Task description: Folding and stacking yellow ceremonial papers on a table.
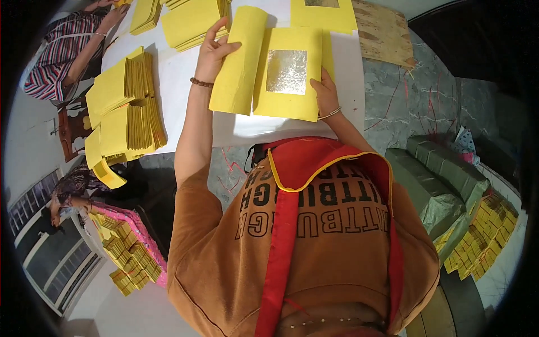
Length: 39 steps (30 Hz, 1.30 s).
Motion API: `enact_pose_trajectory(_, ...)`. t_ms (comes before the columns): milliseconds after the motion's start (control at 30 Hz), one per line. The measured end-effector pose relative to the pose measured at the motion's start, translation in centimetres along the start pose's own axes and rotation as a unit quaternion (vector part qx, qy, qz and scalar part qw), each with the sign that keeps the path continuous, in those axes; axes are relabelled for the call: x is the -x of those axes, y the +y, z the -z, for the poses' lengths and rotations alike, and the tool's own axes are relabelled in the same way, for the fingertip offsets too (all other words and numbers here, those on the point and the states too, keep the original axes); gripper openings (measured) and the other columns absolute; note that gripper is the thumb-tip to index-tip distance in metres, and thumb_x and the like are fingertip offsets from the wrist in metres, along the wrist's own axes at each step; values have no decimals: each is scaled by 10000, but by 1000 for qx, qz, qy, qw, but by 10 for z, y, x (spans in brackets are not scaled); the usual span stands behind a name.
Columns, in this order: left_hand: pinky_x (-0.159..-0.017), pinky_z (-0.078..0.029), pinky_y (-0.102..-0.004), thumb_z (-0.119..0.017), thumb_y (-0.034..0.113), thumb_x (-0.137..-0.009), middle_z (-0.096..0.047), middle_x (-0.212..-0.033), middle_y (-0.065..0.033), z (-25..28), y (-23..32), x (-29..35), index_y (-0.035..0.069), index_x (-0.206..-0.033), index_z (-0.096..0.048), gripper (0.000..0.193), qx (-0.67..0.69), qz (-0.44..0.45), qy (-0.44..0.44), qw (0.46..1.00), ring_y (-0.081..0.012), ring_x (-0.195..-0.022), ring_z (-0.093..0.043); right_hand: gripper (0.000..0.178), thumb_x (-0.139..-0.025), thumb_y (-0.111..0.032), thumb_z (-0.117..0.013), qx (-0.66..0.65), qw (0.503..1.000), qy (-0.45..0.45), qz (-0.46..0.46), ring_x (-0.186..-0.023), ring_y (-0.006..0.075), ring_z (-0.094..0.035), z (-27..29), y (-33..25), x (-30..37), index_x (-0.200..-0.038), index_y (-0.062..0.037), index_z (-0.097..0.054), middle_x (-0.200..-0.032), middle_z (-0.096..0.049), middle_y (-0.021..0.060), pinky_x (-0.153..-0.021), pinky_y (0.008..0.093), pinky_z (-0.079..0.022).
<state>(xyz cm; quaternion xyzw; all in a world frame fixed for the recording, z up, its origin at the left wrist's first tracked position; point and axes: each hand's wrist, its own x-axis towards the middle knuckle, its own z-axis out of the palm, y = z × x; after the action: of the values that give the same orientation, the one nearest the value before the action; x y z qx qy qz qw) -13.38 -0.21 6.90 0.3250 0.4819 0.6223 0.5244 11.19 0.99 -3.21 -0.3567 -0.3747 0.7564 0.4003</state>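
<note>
Yellow paper [281,105] fills both grips, the left hand [212,53] pinching a curled flap [238,78] and the right hand [325,92] the opposite edge, over the white-covered table [178,84], where light, margin-only pressure should best spare the square silver foil [287,72].

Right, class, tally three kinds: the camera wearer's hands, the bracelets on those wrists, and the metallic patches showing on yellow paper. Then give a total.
Hands: 2 (left hand, right hand)
Bracelets: 2 (dark beaded one, pale bangle)
Metallic patches: 2 (central patch, patch at the top edge)
Total: 6
</note>
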Motion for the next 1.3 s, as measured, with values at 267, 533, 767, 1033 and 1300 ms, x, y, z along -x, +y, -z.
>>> enact_pose_trajectory(267,-716,-496,-275,-552,-99,-711,-600,-963,-155,13,8,7,46,-1262,-310,619,-24,-7,19,1000,-168,-836,-597,468,-784,35,-388,-46,999,5,-19,-938,140,-509,-3,-2,2,-1250,-8,-357,-1101,-508,81,-802,248,-413)
enact_pose_trajectory(533,-739,-483,-274,-552,-96,-699,-601,-968,-153,13,6,10,53,-1267,-288,643,-41,-18,4,999,-172,-845,-595,511,-781,28,-438,5,999,42,14,-1067,176,-443,-11,-12,4,-1276,-3,-314,-1203,-427,112,-880,276,-380)
enact_pose_trajectory(767,-726,-481,-269,-537,-106,-697,-606,-963,-147,4,8,15,48,-1272,-278,649,-49,-19,5,999,-168,-843,-592,449,-811,-40,-494,499,819,69,275,-1152,175,-376,-9,-51,17,-1238,20,-368,-1325,-300,120,-928,285,-338)
enact_pose_trajectory(1033,-675,-459,-246,-535,43,-789,-563,-926,-89,-64,-33,22,37,-1258,-304,523,-153,6,27,988,-141,-766,-559,544,-898,-420,-339,-231,945,-101,-211,-1064,215,-472,-45,-47,9,-1293,-49,-283,-1159,-486,106,-892,323,-385)
enact_pose_trajectory(1300,-632,-438,-215,-460,85,-854,-587,-887,-65,-52,-33,31,18,-1115,-485,270,-88,16,39,995,-96,-705,-535,352,-867,-218,-452,-142,962,-102,-209,-988,228,-529,-11,-20,-14,-1166,-33,-423,-1103,-518,99,-837,376,-444)
